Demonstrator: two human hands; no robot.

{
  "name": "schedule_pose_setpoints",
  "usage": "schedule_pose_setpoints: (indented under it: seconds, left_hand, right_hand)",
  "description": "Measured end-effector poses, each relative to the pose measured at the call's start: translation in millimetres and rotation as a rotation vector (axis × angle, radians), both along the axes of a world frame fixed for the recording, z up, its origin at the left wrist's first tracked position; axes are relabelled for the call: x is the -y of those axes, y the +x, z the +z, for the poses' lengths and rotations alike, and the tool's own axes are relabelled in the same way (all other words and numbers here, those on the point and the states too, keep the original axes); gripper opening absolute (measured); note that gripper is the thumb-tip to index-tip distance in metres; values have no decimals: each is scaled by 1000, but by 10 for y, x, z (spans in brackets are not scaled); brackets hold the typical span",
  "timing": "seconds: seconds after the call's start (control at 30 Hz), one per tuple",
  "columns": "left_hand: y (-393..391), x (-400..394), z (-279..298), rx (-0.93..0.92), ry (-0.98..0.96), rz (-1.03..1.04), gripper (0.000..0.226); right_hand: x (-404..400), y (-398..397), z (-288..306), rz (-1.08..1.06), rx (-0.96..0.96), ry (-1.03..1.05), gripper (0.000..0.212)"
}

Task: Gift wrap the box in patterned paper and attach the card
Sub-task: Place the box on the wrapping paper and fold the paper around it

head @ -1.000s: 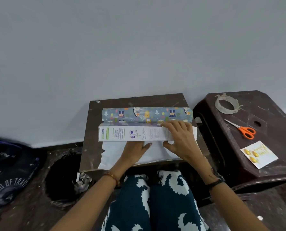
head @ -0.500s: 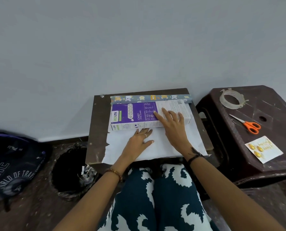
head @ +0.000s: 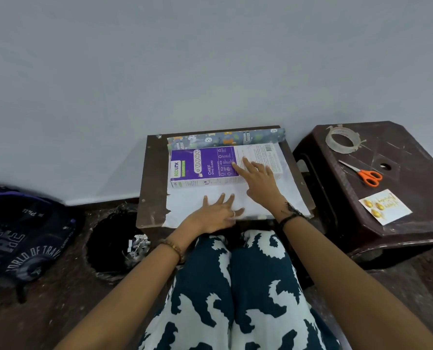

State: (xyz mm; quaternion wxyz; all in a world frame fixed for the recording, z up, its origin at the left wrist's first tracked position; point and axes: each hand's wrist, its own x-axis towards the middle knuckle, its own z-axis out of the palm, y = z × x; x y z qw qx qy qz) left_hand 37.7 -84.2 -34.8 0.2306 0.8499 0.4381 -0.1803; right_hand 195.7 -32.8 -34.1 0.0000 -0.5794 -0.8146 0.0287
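A purple and white box (head: 205, 165) lies flat on the white underside of the wrapping paper (head: 192, 203), spread over a small brown table (head: 151, 183). The paper's patterned rolled edge (head: 225, 138) curls up just behind the box. My right hand (head: 257, 180) rests on the box's right part with fingers straight. My left hand (head: 216, 210) presses flat on the paper in front of the box. The white card (head: 384, 207) with gold shapes lies on the dark stool (head: 412, 157) to the right.
On the stool also lie a tape roll (head: 341, 142) and orange-handled scissors (head: 365, 174). A black bin (head: 111, 242) stands on the floor left of the table, with a dark backpack (head: 21, 236) farther left. A grey wall rises right behind the table.
The box has been rolled from its narrow white side onto its broad purple face, towards the wall. My right hand went with it and lies on top; my left hand stayed on the paper.
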Motion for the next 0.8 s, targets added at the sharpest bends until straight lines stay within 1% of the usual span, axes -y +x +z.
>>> schedule_pose_setpoints:
  seconds: [0.03, 0.07, 0.17, 0.23, 0.3, 0.37, 0.4, 0.47, 0.53, 0.63, 0.8]
  left_hand:
    - [-16, 31, 25, 46, -21, 39, 51]
    - [-31, 61, 76, 96, -68, 94, 50]
    - [-72, 131, 267, 220, -277, 255, 50]
    - [-88, 200, 424, 244, -358, 312, 45]
    - [-82, 261, 557, 246, -412, 337, 32]
    - [-58, 338, 675, 218, -461, 332, 21]
    - [-54, 348, 726, 177, -469, 314, 23]
    - [-50, 383, 749, 107, -492, 287, 38]
    - [-33, 426, 740, 88, -545, 274, 41]
    - [22, 516, 730, 92, -592, 263, 45]
    - [46, 588, 745, 49, -574, 287, 50]
  right_hand:
    - [24, -4, 27, -2, 1, -12, 75]
    - [51, -5, 51, -5, 1, -23, 73]
    - [171, -18, 113, -30, -8, -49, 66]
    - [270, -28, 155, -47, -22, -67, 62]
    - [364, -28, 206, -47, -26, -79, 60]
    - [463, -9, 248, -33, -10, -103, 64]
    - [482, -2, 267, -24, 1, -124, 69]
    - [543, 9, 321, -2, 20, -185, 77]
    - [582, 13, 353, 22, 38, -223, 80]
    - [615, 22, 355, 34, 47, -222, 78]
    - [627, 19, 340, 26, 28, -224, 77]
